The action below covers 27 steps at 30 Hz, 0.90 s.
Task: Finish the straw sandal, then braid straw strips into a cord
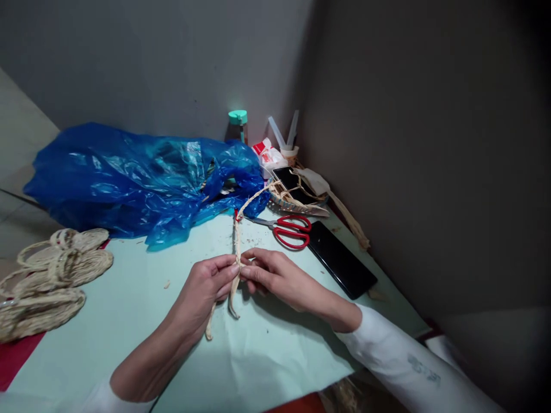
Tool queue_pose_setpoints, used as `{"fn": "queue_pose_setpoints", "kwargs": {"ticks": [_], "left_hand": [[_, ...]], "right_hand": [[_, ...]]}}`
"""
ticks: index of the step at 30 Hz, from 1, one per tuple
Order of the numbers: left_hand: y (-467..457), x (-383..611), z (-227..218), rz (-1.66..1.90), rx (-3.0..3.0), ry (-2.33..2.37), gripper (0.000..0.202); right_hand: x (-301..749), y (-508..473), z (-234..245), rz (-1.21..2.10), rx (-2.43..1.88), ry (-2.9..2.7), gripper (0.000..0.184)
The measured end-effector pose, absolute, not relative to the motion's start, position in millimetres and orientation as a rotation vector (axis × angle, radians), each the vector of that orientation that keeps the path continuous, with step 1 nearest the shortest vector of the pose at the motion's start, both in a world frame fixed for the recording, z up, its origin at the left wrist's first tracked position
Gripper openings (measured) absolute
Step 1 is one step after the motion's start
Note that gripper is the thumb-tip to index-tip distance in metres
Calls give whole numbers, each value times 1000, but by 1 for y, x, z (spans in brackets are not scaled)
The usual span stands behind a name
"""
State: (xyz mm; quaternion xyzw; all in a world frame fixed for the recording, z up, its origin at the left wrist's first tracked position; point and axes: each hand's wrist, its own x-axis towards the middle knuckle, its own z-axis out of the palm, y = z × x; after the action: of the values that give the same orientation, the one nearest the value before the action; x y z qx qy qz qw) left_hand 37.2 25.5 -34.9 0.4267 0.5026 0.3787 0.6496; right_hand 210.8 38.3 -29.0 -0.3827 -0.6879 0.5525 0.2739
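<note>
A thin braid of pale straw-like strands (238, 240) stretches from between my hands toward the far side of the table. My left hand (212, 278) pinches it between thumb and fingers. Close against it on the other side, my right hand (275, 274) pinches the same spot. Two loose strand ends hang below the fingers, one by the left palm. The braid's far end bends at a small red piece (236, 215) and runs right toward a basket (297, 203). Red-handled scissors (293, 231) lie just beyond my right hand.
A crumpled blue plastic bag (124, 178) fills the back left. Woven straw sandals (55, 275) lie at the left edge. A black phone (340, 258) rests at the right. Behind stand a teal-lidded jar (238, 120) and a cup (290, 155). Walls close off the back and right.
</note>
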Motion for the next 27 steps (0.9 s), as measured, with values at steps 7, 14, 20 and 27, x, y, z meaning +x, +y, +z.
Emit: {"fn": "queue_pose_setpoints", "kwargs": {"ticks": [7,14,20,27], "left_hand": [[24,40,-38,903,1015,1181,21],[22,42,-39,959,955,1096,35],[22,41,-40,982,910,1057,40],[26,40,-42,904,792,1091,33]], "right_hand": [[209,45,-41,1697,-1036,-1574,22],[200,42,-42,1802,-889,-1362,21],[200,42,-37,1460,-990,-1606,16],[206,36,-28,832,-1235,-2064,11]]}}
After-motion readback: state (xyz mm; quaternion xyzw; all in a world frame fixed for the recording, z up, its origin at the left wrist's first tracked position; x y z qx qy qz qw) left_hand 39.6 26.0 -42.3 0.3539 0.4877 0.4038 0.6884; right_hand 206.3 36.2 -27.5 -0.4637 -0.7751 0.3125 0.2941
